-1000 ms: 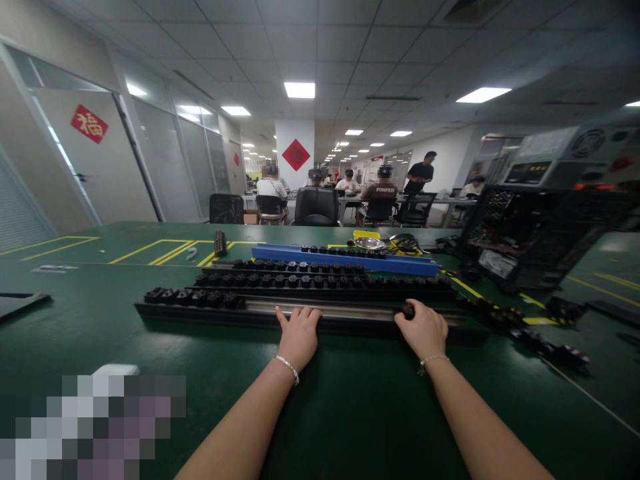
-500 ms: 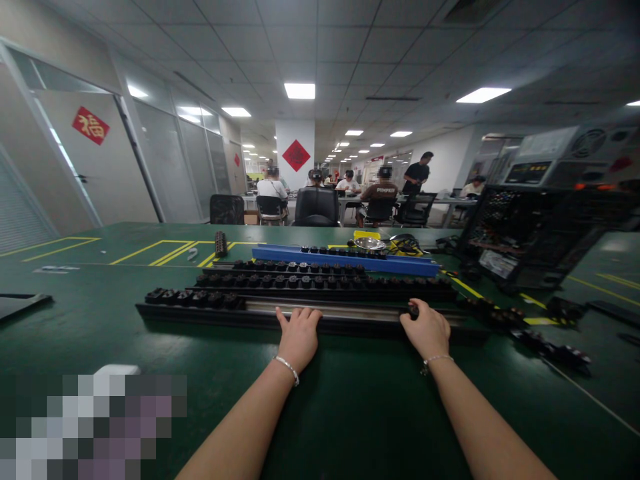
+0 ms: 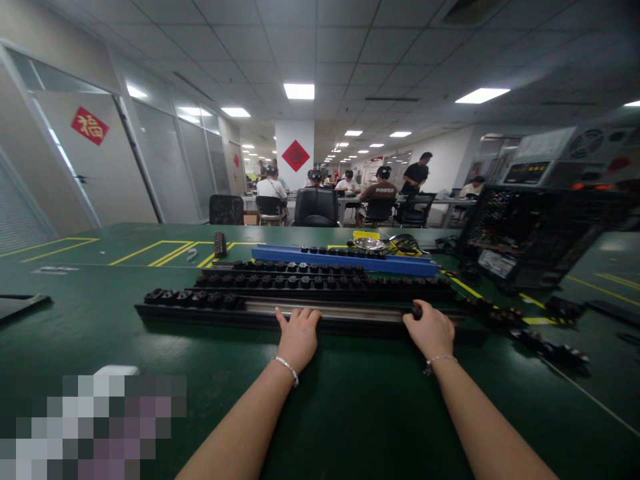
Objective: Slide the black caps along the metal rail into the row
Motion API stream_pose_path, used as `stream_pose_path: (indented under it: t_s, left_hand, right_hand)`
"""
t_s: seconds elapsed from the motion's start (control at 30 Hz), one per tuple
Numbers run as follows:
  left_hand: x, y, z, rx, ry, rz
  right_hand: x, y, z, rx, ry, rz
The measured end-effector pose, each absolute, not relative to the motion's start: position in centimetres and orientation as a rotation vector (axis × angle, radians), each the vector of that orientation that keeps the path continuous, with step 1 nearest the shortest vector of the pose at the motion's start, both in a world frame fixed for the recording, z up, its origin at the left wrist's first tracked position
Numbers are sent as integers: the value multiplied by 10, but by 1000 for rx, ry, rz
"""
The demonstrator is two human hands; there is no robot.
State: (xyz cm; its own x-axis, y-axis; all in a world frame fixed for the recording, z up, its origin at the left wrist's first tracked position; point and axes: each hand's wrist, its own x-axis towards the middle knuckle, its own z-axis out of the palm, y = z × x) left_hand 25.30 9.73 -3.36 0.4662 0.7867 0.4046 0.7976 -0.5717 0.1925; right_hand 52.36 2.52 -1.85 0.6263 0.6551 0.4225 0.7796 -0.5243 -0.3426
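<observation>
A long black track rail (image 3: 360,325) lies across the green table in front of me, with a bare metallic channel along its middle. Several black socket-like modules (image 3: 195,299) sit in a row at its left end. My left hand (image 3: 299,333) grips the near edge of the rail around its middle, the thumb pointing left and the fingers over the top. Farther right, my right hand (image 3: 433,330) pinches one small black socket-like module (image 3: 417,311) at the channel. The fingers partly cover this module, and I cannot tell whether it is seated.
Behind lie more black rails (image 3: 325,283) with modules and a blue rail (image 3: 345,259). A metal bowl (image 3: 369,244) stands at the back. Loose black modules (image 3: 555,350) are strung out at the right, near an open computer case (image 3: 535,230). Several people sit at far desks.
My right hand has shifted slightly to the right along the rail with the small module. My left hand stays in place on the rail.
</observation>
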Motion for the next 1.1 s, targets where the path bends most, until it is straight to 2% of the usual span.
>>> stream_pose_path:
  t_s: [1.1]
  left_hand:
    - [254, 94, -26, -2689, -1509, -599]
  right_hand:
    - [542, 22, -27, -2375, -1044, -363]
